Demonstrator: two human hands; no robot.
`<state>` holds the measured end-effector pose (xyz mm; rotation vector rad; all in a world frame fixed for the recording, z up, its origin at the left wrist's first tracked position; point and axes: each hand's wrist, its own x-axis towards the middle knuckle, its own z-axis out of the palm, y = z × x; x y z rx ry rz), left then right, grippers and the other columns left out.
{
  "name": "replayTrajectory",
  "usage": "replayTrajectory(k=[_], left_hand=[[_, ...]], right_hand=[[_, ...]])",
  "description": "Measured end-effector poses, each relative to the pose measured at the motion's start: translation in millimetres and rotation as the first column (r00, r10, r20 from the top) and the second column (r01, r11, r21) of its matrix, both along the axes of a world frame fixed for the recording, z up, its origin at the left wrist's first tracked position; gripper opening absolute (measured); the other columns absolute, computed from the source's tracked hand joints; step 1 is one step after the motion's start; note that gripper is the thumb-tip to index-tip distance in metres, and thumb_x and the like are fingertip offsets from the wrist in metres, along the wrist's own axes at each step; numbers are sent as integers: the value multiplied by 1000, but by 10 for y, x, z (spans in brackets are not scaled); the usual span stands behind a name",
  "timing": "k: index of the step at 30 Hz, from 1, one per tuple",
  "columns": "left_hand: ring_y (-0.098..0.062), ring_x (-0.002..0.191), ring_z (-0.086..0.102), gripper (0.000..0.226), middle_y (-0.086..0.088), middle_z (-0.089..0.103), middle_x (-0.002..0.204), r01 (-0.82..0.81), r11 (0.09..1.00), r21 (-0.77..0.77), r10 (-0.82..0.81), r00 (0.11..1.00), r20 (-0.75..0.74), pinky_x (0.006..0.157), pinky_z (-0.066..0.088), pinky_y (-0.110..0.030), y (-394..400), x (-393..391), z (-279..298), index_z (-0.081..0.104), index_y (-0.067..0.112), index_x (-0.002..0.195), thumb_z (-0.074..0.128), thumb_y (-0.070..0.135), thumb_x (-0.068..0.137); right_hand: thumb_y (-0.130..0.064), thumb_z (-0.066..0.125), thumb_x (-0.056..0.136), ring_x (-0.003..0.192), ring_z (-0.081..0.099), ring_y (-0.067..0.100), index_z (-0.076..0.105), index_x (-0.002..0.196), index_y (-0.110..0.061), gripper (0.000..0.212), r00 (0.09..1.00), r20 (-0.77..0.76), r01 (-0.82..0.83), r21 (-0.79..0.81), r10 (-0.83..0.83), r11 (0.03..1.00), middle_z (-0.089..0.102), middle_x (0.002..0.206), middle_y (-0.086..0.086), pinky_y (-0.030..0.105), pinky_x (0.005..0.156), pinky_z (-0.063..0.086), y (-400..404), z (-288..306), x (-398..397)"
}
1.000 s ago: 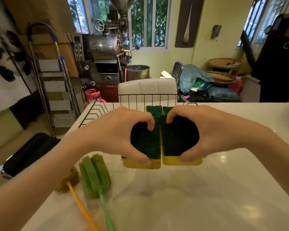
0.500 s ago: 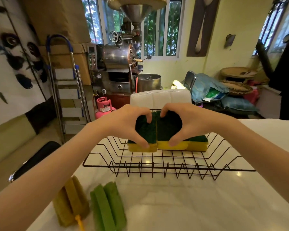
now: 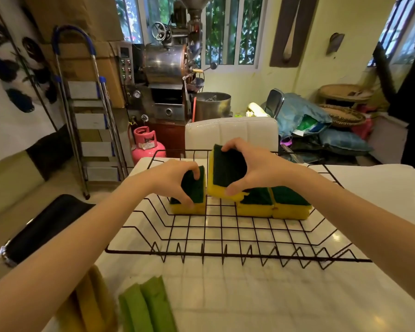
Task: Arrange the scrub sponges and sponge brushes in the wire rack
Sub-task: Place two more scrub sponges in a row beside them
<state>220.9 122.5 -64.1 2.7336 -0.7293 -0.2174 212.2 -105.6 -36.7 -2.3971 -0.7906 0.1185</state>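
Left hand clamps a flat sponge in the wire rack. Right hand grips a tilted sponge, green scrub face toward the camera

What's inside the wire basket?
Four scrub sponges in the wire rack: two lying flat, one under the left hand, one in the right hand. Hands hide parts.

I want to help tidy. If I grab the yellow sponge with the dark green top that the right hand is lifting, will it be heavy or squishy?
Probably light: the right hand lifts the yellow sponge with the dark green scrub top by fingertips alone. Likely squishy, since it looks like thick foam. It shouldn't roll, being blocky like those lying flat in the black wire rack.
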Motion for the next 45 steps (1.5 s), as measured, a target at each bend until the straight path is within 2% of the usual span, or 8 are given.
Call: replayTrajectory(k=[8,17,21,26,33,36,40,45], left_hand=[[-17,93,48,57,2,46,105,-42,997,69,46,998,-52,71,44,-27,13,42,-54,42,31,105,77,37,61],[-17,92,48,55,0,45,106,-56,996,75,62,995,-79,66,42,-23,2,33,-32,41,28,106,76,29,64],[-18,93,47,54,0,43,106,-66,996,65,70,995,-73,68,43,-24,-5,3,-33,42,25,108,75,25,65],[-21,94,49,54,-2,46,107,-62,996,60,65,996,-57,80,50,-36,-23,-31,-40,42,26,108,74,24,65],[-22,93,52,53,-6,50,109,-54,994,94,62,994,-87,82,51,-41,-26,-21,-40,41,28,109,73,26,66],[-22,93,51,54,-4,49,109,-53,993,105,62,995,-84,81,50,-39,-29,-25,-48,41,28,111,72,27,67],[-18,88,48,53,0,46,104,-46,991,123,54,996,-65,70,45,-28,-47,-41,-41,40,26,113,70,27,68],[-18,85,50,53,-1,48,102,-41,990,137,52,995,-84,69,45,-28,-36,-53,-51,39,27,112,69,27,69]], right_hand=[[-38,81,60,99,48,16,33,126,-18,84,999,12,-39,-234,43,971,49,117,2,20,69,44,217,-186,78],[-38,79,63,99,48,18,32,128,-18,83,997,-80,-26,-246,6,969,48,121,4,25,75,45,245,-246,134],[-40,79,62,99,48,19,32,128,-20,84,997,-70,-34,-321,12,946,49,120,4,29,78,46,266,-296,171],[-40,79,63,99,49,18,31,129,-19,85,997,-80,-28,-281,6,959,49,121,4,29,81,47,298,-334,202],[-39,76,67,110,47,21,31,134,-18,83,997,-72,-54,-270,36,961,47,130,7,34,91,48,295,-386,196],[-40,76,67,112,46,21,30,135,-19,84,997,-72,-46,-262,28,964,45,131,7,34,92,46,279,-393,179],[-40,76,67,111,46,19,30,134,-19,84,997,-81,-39,-247,19,968,45,131,6,29,87,45,277,-387,161],[-39,77,66,110,47,20,31,133,-20,84,996,-85,-32,-226,13,974,47,130,5,30,88,46,275,-396,136]])
